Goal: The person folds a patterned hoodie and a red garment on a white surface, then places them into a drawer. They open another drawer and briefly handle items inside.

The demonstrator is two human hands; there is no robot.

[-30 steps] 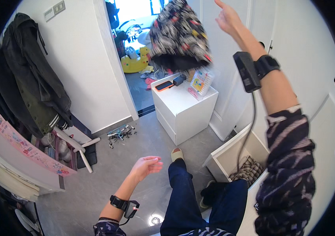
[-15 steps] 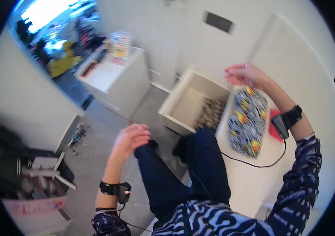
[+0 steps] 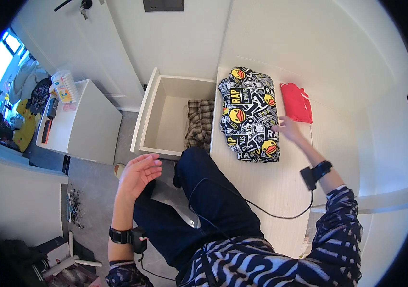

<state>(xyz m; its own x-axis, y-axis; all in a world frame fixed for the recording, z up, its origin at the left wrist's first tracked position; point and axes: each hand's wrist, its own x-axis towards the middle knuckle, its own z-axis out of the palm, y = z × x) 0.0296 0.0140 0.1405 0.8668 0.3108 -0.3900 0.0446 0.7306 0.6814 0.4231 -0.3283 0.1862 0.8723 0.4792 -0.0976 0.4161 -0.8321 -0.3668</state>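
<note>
At the right edge of the black printed shirt point(image 3: 251, 115), the fingers point(image 3: 280, 128) of the right hand point(image 3: 289, 129) are spread open and laid flat; nothing is gripped. The shirt is spread on the white table point(image 3: 261, 191), just beside the red garment point(image 3: 296, 102) and next to the open drawer point(image 3: 163, 119), where a checked cloth point(image 3: 201, 123) is kept. The left hand point(image 3: 138, 173) is held open in the air, well away from the shirt. If the shirt is pushed sideways, it could be wrinkled or slid over the table edge into the drawer.
</note>
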